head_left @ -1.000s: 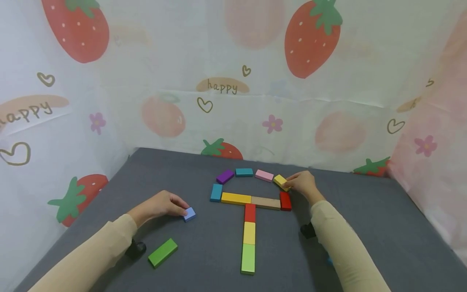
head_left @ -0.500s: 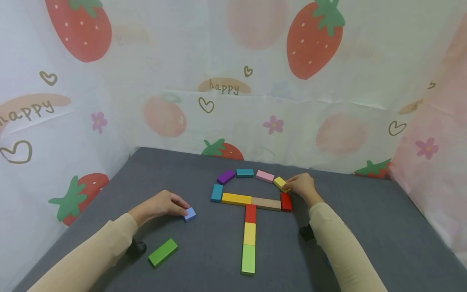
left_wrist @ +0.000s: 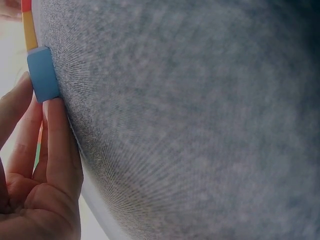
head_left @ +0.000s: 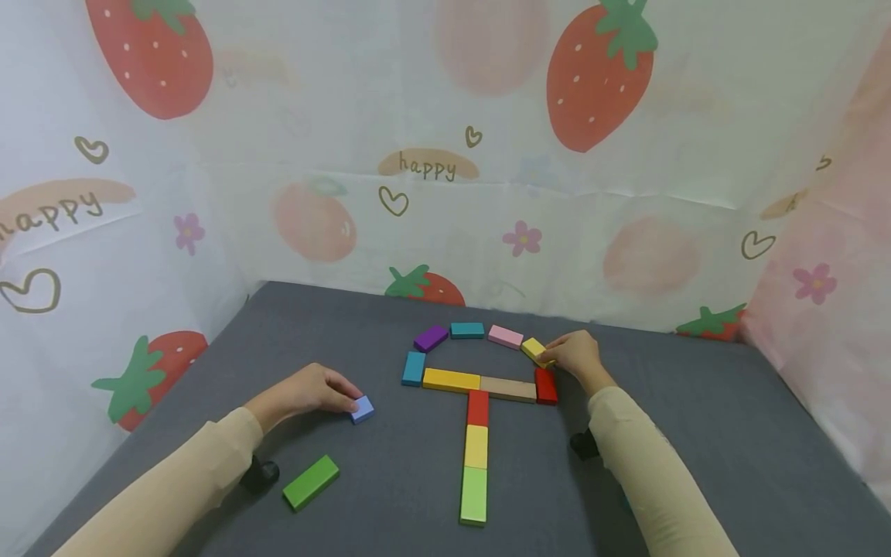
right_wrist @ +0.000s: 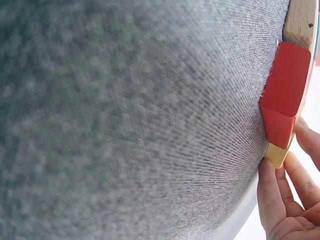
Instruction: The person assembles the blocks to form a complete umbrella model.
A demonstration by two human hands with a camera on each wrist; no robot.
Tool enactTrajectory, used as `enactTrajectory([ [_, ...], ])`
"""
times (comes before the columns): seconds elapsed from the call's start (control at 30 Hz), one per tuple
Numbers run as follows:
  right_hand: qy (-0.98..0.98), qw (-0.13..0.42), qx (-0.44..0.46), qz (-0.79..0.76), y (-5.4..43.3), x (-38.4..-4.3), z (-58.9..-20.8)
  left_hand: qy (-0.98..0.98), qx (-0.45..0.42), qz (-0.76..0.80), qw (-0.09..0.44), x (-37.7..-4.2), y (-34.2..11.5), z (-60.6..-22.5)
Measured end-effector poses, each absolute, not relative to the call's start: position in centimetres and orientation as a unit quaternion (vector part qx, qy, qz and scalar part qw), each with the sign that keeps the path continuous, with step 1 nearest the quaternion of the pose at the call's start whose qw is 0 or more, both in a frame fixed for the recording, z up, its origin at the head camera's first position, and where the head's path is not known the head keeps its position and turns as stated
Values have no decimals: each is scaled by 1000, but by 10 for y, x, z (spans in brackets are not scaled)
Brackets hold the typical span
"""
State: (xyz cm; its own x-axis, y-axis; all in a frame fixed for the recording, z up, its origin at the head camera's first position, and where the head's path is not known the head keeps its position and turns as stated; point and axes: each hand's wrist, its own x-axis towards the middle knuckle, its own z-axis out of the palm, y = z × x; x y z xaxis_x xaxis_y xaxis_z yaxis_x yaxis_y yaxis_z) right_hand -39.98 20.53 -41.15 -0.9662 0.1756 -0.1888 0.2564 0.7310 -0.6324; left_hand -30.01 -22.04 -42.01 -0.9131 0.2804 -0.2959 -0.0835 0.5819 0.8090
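Note:
My left hand (head_left: 315,389) pinches a small light blue block (head_left: 362,410) between thumb and fingers, low over the grey cloth at the left. In the left wrist view that blue block (left_wrist: 43,75) sits at the fingertips. At the right end of an arc of blocks, my right hand (head_left: 576,356) grips a yellow block (head_left: 534,350), partly covered by the fingers. The right wrist view has this yellow block (right_wrist: 276,156) just behind a red block (right_wrist: 286,85), with thumb and fingers on either side. A pink block (head_left: 505,336) lies to its left.
A teal block (head_left: 467,330), a purple block (head_left: 431,338) and a blue block (head_left: 414,369) continue the arc. Below runs a bar of orange (head_left: 451,380) and plain wood (head_left: 508,389) blocks, with a stem ending in light green (head_left: 474,495). A green block (head_left: 311,483) lies left.
The right hand and its yellow block have shifted very slightly left, toward the pink block. The left hand keeps its hold on the light blue block and stays in place.

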Motion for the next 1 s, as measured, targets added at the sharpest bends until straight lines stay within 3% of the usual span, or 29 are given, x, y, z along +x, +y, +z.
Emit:
enactTrajectory([
  [1.0,928,55,87,-358,202,-399,-412,871,51,448,196,-300,-219,-421],
])
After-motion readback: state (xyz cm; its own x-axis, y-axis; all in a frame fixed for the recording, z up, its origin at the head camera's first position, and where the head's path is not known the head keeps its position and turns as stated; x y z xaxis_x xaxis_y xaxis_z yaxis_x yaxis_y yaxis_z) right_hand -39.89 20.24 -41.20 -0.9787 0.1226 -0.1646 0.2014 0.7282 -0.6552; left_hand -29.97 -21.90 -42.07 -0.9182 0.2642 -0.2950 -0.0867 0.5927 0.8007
